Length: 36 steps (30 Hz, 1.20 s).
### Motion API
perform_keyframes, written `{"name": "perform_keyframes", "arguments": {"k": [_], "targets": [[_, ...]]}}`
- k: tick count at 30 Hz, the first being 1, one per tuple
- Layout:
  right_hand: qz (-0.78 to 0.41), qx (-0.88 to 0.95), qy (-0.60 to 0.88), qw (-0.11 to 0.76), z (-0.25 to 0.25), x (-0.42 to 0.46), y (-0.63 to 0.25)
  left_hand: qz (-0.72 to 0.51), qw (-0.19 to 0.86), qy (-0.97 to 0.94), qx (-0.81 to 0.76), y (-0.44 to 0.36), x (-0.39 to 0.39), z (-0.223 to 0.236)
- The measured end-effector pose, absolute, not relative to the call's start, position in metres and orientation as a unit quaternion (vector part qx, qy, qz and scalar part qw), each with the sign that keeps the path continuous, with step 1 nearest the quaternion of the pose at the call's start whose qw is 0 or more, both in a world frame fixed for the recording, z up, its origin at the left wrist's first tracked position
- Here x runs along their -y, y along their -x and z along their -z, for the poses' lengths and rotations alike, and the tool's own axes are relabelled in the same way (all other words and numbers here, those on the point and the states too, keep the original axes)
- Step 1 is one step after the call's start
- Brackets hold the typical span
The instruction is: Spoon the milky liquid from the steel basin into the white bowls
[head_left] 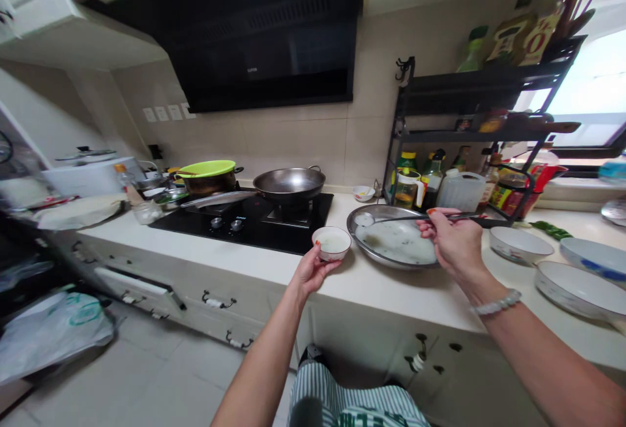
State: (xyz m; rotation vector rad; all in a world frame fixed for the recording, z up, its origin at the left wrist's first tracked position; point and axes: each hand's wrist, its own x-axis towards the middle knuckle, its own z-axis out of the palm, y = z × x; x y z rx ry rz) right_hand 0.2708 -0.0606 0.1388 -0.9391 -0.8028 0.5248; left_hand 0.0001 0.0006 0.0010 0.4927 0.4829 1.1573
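Kitchen shelf bottle (540, 37) shows red "0"; left hand (312, 272) holds bowl (333, 243).

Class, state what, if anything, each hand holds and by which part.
The left hand holds a small bowl, thumb at its rim; the right hand holds a ladle by its handle.

To your left, a lime-green basin (210, 167) rests on a dark pot (205, 186) at the stove (188, 223), with a black range hood (268, 42) above. To your right, a black rack (457, 93) bears bottles (511, 37) and, near it, three bowls (519, 248) stand.
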Motion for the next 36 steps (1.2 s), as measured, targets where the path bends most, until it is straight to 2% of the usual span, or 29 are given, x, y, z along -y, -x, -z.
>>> {"name": "perform_keyframes", "arguments": {"k": [9,19,30,36], "targets": [[-0.281,0.422,0.417,0.755,-0.13,0.066,-0.223,-0.538,0.779,-0.23,-0.226,-0.001,0.001,-0.002],[-0.192,0.575,0.407,0.683,-0.087,0.092,-0.204,-0.535,0.781,-0.236,-0.22,0.0,0.002,-0.002],[-0.048,0.771,0.226,0.594,-0.075,0.108,-0.216,-0.54,0.778,-0.23,-0.223,-0.001,0.003,-0.003],[-0.003,0.807,0.225,0.546,-0.072,0.115,-0.22,-0.539,0.776,-0.239,-0.223,-0.001,0.002,-0.002]]}}
